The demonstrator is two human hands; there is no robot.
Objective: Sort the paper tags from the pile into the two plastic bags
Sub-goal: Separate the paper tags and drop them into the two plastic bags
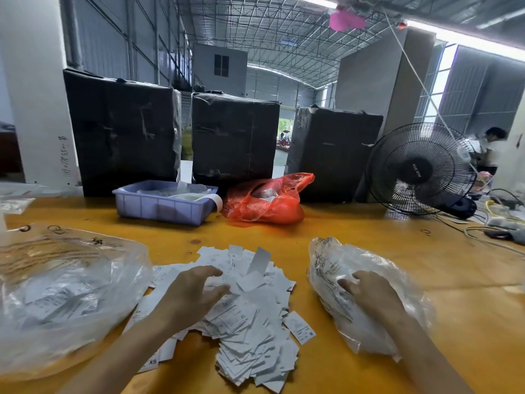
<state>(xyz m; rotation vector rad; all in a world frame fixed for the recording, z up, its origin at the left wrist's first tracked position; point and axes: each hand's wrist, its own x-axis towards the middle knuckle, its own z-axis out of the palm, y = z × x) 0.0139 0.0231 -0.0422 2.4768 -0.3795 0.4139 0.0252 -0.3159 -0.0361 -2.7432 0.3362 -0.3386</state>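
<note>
Three paper tags show size letters: "XS" on one tag [152,362], "M" on another [301,327], "XL" on a third [243,316].

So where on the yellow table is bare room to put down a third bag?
Bare yellow table lies between the white paper tag pile, the purple plastic tray and the red plastic bag; more lies right of the right clear bag. The near middle is crowded.
</note>
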